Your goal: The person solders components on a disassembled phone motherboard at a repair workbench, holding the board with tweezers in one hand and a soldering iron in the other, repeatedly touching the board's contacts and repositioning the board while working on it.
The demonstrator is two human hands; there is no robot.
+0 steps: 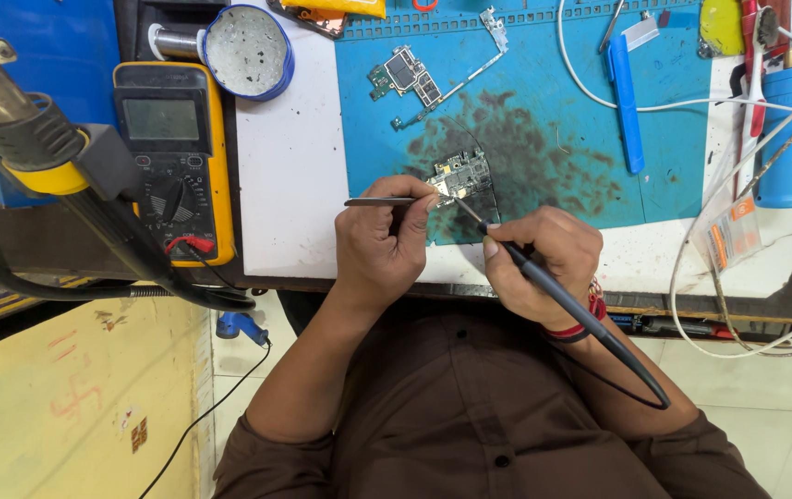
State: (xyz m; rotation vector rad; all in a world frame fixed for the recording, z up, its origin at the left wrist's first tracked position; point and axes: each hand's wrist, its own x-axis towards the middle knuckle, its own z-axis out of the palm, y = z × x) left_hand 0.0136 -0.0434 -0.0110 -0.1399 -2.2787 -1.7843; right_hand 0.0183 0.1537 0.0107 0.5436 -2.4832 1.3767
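Left hand (379, 245) pinches tweezers (386, 201), pinning the board (460, 174) to the mat (553, 139). Right hand (544, 259) grips iron (553, 286) pen-style, tip at board's near edge.

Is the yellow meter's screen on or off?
Apparently off: the yellow meter's screen is plain grey, with no digits showing.

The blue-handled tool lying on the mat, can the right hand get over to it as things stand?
Probably not right away: the right hand is gripping the soldering iron, though the blue mat between it and the blue-handled tool is bare.
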